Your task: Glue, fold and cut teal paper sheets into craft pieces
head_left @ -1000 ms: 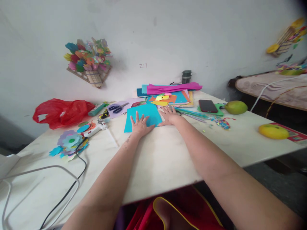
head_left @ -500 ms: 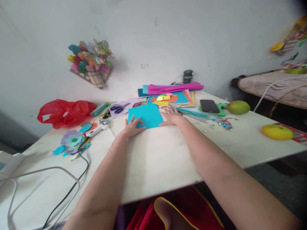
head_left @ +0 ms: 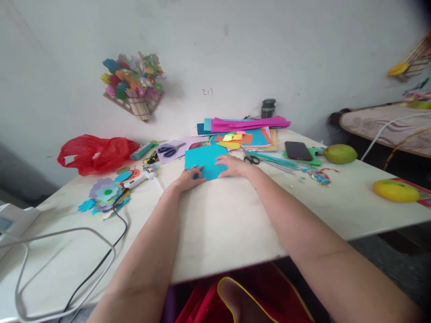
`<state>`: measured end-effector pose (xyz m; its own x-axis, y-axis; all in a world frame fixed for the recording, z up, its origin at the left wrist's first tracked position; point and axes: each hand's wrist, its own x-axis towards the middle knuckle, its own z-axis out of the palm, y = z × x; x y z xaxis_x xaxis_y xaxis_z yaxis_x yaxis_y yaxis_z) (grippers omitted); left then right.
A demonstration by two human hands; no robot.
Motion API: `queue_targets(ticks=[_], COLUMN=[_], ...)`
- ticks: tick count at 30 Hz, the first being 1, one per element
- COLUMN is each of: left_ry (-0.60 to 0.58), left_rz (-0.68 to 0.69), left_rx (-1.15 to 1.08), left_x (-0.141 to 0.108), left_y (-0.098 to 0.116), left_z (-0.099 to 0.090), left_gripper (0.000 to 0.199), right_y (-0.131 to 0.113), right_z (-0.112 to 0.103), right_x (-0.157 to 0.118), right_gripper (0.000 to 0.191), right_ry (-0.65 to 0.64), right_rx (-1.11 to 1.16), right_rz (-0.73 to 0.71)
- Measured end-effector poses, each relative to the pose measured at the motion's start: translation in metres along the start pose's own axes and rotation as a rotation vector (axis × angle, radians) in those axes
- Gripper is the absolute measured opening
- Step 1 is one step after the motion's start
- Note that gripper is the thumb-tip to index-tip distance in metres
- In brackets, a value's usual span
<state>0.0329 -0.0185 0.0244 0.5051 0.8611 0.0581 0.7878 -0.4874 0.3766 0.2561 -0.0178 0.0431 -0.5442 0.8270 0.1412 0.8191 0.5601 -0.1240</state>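
Observation:
A bright blue sheet of paper [head_left: 204, 157] lies flat on the white table. My left hand [head_left: 189, 179] rests at its near left corner, fingers bent a little and apart, thumb along the near edge. On the right part of the sheet, my right hand [head_left: 233, 166] lies with its fingers spread over the surface. Neither hand lifts the paper. Just beyond my right hand are black-handled scissors [head_left: 251, 159], beside a bundle of blue and purple thin sticks [head_left: 274, 160].
Left stand a hot glue gun [head_left: 139, 178], paper flowers [head_left: 106, 193], purple-handled scissors [head_left: 166, 150], a red plastic bag [head_left: 96, 154] and cables [head_left: 97, 231]. Stacked coloured paper [head_left: 259, 137] lies behind. To the right are a phone [head_left: 298, 150], a green mango [head_left: 340, 154] and a yellow one [head_left: 396, 190].
My right hand has moved left from the sheet's right edge onto its surface, uncovering the scissors' handles. My left hand's fingers have drawn in. The view has shifted slightly.

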Motion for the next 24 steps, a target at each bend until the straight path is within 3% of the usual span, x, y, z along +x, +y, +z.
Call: queue_targets(ticks=[2,7,14,24], left_ry=[-0.008,-0.020,-0.018,0.049], left_rz=[-0.003,-0.015,0.021,0.096], left_rx=[-0.007,-0.063,-0.155,-0.285], left_x=[0.000,-0.002,-0.005,0.002], left_y=[0.000,0.001,0.000,-0.019], left_z=[0.000,-0.003,-0.005,0.004], left_gripper=[0.031,0.037,0.036,0.033], right_y=[-0.011,-0.020,-0.011,-0.015], right_z=[0.006,0.025,0.036,0.034], right_x=[0.005,0.014,0.020,0.019], right_gripper=[0.036,0.013,0.010,0.008], right_ry=[0.054,0.081,0.085,0.057], right_rx=[0.042,0.112,0.232,0.236], right_rz=[-0.058,-0.006,0.022,0.073])
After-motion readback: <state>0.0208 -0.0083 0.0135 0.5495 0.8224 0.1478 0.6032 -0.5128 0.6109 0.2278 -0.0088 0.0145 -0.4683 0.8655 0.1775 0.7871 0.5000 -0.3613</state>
